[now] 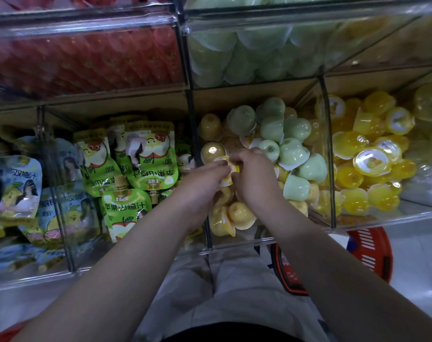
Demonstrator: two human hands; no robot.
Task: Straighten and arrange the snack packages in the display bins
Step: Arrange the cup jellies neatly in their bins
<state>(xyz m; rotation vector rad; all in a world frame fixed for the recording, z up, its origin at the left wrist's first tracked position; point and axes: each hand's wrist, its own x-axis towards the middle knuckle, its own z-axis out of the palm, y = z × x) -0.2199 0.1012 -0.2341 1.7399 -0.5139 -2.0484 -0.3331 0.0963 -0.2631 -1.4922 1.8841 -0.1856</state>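
Left hand (205,193) and right hand (255,176) both pinching one yellow jelly cup (229,169), centre frame; probably squaring it up.

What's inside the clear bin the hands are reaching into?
Loose jelly cups: pale yellow cups at left and front, pale green cups at right. The left hand and right hand together pinch one yellow cup. Whatever lies under the hands and the pile is covered.
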